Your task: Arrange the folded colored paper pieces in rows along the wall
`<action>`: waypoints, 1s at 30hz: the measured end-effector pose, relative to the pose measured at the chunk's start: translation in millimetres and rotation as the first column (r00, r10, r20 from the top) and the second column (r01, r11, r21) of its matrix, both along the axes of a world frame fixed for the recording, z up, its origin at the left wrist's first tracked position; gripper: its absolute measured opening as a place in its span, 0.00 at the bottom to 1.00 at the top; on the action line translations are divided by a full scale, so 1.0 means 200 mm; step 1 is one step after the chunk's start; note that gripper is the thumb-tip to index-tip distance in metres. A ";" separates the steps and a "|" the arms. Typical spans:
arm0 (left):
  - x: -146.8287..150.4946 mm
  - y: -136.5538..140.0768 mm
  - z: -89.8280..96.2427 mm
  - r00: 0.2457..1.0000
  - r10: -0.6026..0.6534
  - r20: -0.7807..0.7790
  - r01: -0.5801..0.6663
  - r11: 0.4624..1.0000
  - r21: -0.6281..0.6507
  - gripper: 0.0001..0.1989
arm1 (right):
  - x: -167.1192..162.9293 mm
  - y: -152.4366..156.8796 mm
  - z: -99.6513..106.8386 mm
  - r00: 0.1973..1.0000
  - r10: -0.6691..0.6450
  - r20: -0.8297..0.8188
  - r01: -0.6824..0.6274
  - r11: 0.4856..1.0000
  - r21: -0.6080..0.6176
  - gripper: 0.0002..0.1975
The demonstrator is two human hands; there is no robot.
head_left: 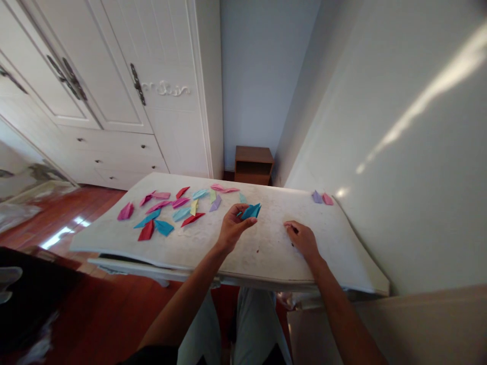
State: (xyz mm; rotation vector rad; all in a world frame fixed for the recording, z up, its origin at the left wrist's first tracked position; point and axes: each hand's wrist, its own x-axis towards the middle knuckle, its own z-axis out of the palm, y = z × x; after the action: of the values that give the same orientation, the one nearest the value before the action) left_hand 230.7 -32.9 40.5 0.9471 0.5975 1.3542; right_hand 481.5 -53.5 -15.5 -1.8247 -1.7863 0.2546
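Note:
My left hand (233,225) is closed on a blue folded paper piece (251,211), pinched between thumb and fingers just above the table. Over the table to its right, my right hand (302,239) has its fingers curled together; whether anything small is in them is hidden. Many folded papers lie to the left, among them a red one (146,230), a blue one (164,227), a magenta one (125,211) and a yellow one (194,207). A pale blue piece (242,198) lies just behind my left hand.
The white table (243,258) has a drawer front along its near edge. A purple paper (317,196) and a pink paper (327,199) lie at the far right. Behind stand a white wardrobe (182,126) and a small brown cabinet (254,154). A wall (399,203) borders the right side.

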 end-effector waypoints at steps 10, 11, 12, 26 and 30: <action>0.11 0.17 0.09 0.964 -0.012 -0.266 0.005 1.000 -0.028 0.14 | -0.02 -0.02 0.02 0.998 0.056 0.021 -0.057 0.998 0.024 0.15; 0.13 0.20 0.10 0.957 -0.011 -0.291 0.004 1.000 -0.025 0.14 | -0.02 -0.03 0.02 0.998 0.054 0.024 -0.055 0.998 0.029 0.15; 0.15 0.22 0.11 0.949 -0.020 -0.315 0.013 1.000 -0.025 0.14 | -0.03 -0.03 0.02 0.998 0.051 0.026 -0.052 0.998 0.035 0.15; 0.63 0.55 0.03 0.866 -0.397 -0.304 0.316 0.906 -0.283 0.17 | -0.05 -0.04 0.05 0.996 0.087 -0.011 -0.087 0.996 0.009 0.11; 0.86 0.67 -0.01 0.799 -0.433 -0.418 0.293 0.886 -0.358 0.15 | -0.04 -0.04 0.05 0.995 0.094 -0.018 -0.094 0.996 -0.002 0.11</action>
State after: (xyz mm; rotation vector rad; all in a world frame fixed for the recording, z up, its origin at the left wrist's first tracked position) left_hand 403.6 100.9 38.6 1.1121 0.9073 0.6497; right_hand 472.6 -61.4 -4.5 -1.7371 -1.8624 0.3088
